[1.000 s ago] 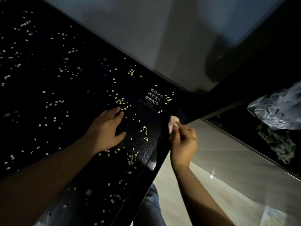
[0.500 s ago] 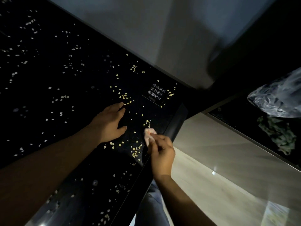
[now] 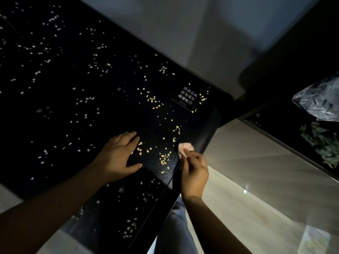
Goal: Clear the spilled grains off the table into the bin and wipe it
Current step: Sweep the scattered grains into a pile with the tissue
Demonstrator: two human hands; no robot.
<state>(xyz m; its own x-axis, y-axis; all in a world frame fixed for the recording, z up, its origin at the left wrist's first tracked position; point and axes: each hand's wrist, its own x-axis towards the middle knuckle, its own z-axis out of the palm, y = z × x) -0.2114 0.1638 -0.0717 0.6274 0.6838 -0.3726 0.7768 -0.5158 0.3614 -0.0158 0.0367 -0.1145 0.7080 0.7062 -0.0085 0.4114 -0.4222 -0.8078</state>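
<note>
grain cluster (image 3: 164, 159) lies centre frame between hands, nearer right hand (image 3: 194, 169), which pinches wad (image 3: 185, 149) at table (image 3: 55, 110) edge; left hand (image 3: 117, 158) flat, fingers spread

The tabletop (image 3: 55, 125) is black and glossy. Where light strikes it near the front edge, a fine speckled texture shows. Its label (image 3: 187, 99) is a smooth dark patch with matt white print. The grains (image 3: 164, 160) strewn on it are pale, dry, matt flakes. The wad (image 3: 185, 148) pinched in the right hand (image 3: 194, 171) is soft, crumpled and pinkish. Whether it is paper tissue or cloth cannot be told. The bag (image 3: 319, 101) at the right is thin clear plastic, crinkled and shiny. The floor (image 3: 256, 180) is smooth and polished, mirroring a spot of light. The wall (image 3: 183, 33) is plain matt grey. The trouser leg (image 3: 176, 226) below the edge looks like faded blue denim.
</note>
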